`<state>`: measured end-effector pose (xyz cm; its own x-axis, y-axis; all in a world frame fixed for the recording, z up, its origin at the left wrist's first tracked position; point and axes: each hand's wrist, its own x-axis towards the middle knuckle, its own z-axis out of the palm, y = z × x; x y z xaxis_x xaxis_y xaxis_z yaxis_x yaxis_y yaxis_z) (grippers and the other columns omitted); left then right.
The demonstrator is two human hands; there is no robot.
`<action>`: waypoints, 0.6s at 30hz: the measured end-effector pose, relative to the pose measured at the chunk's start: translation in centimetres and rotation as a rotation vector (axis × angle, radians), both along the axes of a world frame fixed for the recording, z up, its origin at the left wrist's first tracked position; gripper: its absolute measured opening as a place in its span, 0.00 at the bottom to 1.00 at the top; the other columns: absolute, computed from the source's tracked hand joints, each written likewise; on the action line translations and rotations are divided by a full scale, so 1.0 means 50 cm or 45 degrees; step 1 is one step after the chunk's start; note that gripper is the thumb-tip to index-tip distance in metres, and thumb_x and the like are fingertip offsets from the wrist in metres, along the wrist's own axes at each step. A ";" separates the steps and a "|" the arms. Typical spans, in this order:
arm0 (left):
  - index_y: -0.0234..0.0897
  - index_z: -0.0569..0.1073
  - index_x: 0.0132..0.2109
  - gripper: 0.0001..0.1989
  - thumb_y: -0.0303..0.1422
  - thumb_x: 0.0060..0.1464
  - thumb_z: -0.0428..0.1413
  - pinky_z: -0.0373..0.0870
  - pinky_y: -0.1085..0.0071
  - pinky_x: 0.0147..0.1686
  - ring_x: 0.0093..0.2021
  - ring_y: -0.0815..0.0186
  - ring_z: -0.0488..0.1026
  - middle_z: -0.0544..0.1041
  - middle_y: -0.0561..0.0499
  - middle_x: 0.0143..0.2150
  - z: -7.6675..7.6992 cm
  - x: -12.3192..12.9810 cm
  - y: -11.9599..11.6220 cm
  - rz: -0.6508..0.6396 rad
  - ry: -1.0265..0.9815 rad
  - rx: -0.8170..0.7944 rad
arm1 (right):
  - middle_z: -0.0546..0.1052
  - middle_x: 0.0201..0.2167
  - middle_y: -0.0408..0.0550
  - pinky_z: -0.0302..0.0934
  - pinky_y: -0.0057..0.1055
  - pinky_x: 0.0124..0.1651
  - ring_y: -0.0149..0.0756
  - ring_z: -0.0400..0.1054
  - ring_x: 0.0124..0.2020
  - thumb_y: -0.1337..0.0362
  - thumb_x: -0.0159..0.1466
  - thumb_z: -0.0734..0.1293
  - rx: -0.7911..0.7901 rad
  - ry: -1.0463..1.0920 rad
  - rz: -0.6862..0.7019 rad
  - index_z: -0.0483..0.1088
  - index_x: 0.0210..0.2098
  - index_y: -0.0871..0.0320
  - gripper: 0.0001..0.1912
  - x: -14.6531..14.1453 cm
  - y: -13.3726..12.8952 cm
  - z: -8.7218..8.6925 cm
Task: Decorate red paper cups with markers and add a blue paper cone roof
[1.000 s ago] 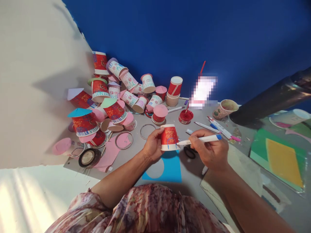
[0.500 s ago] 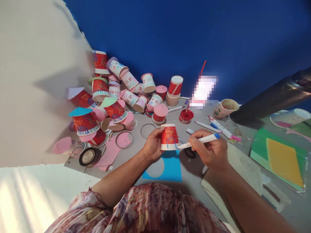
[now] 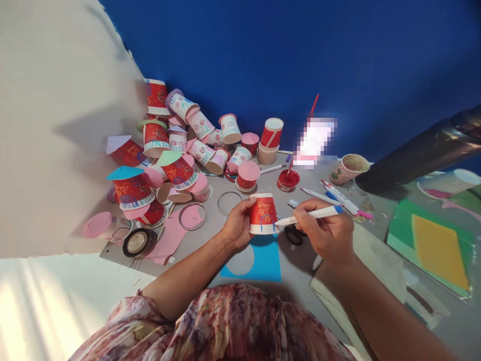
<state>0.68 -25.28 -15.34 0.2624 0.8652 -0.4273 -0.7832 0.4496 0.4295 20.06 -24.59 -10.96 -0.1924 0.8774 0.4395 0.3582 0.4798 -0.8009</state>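
My left hand (image 3: pixel 239 224) is closed around the left side of a red paper cup (image 3: pixel 263 209), held upside down with its white rim at the bottom. Gold print covers the cup, and blue lines are drawn near its rim. In my right hand (image 3: pixel 330 228) is a white marker (image 3: pixel 310 215) with a blue end, its tip at the cup's lower right edge beside the blue lines. Below the cup lies a blue paper sheet (image 3: pixel 268 258) with a round hole cut in it. Behind the marker, black-handled scissors (image 3: pixel 294 235) are partly hidden.
A pile of decorated cups (image 3: pixel 201 124) with paper roofs fills the back left. A red paint jar (image 3: pixel 288 180), several markers (image 3: pixel 341 196) and a patterned cup (image 3: pixel 348 169) stand or lie behind my hands. Tape (image 3: pixel 140 242) is at left, coloured sheets (image 3: pixel 432 245) at right.
The marker and my right hand have shifted slightly, the tip now a little higher on the cup's right edge. My left hand still holds the cup in nearly the same place.
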 end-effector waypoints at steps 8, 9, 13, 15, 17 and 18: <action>0.30 0.78 0.53 0.19 0.32 0.55 0.60 0.78 0.59 0.47 0.40 0.56 0.82 0.84 0.42 0.41 -0.004 0.006 -0.004 0.016 0.073 0.073 | 0.75 0.18 0.40 0.60 0.29 0.25 0.31 0.67 0.19 0.64 0.67 0.69 0.069 0.021 -0.038 0.74 0.28 0.55 0.10 0.000 -0.002 -0.003; 0.30 0.79 0.53 0.19 0.31 0.55 0.61 0.78 0.60 0.47 0.40 0.56 0.81 0.84 0.42 0.41 -0.003 0.007 -0.004 0.024 0.085 0.081 | 0.75 0.18 0.39 0.60 0.29 0.25 0.30 0.67 0.19 0.64 0.67 0.69 0.078 0.022 -0.040 0.74 0.28 0.55 0.10 0.000 -0.003 -0.003; 0.30 0.80 0.51 0.17 0.30 0.54 0.61 0.78 0.61 0.46 0.41 0.58 0.81 0.84 0.43 0.42 -0.001 0.010 -0.006 0.048 0.107 0.095 | 0.75 0.19 0.39 0.59 0.28 0.24 0.29 0.66 0.18 0.64 0.67 0.69 0.094 0.016 -0.032 0.74 0.28 0.55 0.10 0.001 -0.002 -0.003; 0.31 0.80 0.51 0.18 0.30 0.53 0.62 0.78 0.61 0.46 0.41 0.58 0.80 0.84 0.43 0.42 -0.001 0.010 -0.007 0.044 0.112 0.104 | 0.75 0.19 0.39 0.59 0.28 0.24 0.29 0.66 0.19 0.65 0.67 0.69 0.097 0.012 -0.027 0.74 0.28 0.55 0.10 0.000 -0.002 -0.004; 0.31 0.80 0.51 0.17 0.30 0.53 0.63 0.77 0.62 0.45 0.40 0.58 0.80 0.84 0.44 0.42 -0.002 0.010 -0.007 0.045 0.119 0.115 | 0.75 0.19 0.39 0.59 0.28 0.24 0.29 0.66 0.19 0.65 0.67 0.69 0.106 0.014 -0.026 0.74 0.28 0.55 0.10 -0.001 -0.001 -0.005; 0.31 0.80 0.50 0.17 0.30 0.52 0.63 0.77 0.62 0.44 0.40 0.59 0.80 0.84 0.44 0.42 -0.002 0.010 -0.008 0.047 0.121 0.119 | 0.75 0.19 0.39 0.59 0.28 0.24 0.29 0.66 0.19 0.65 0.67 0.69 0.110 0.015 -0.023 0.74 0.28 0.55 0.10 -0.001 -0.001 -0.005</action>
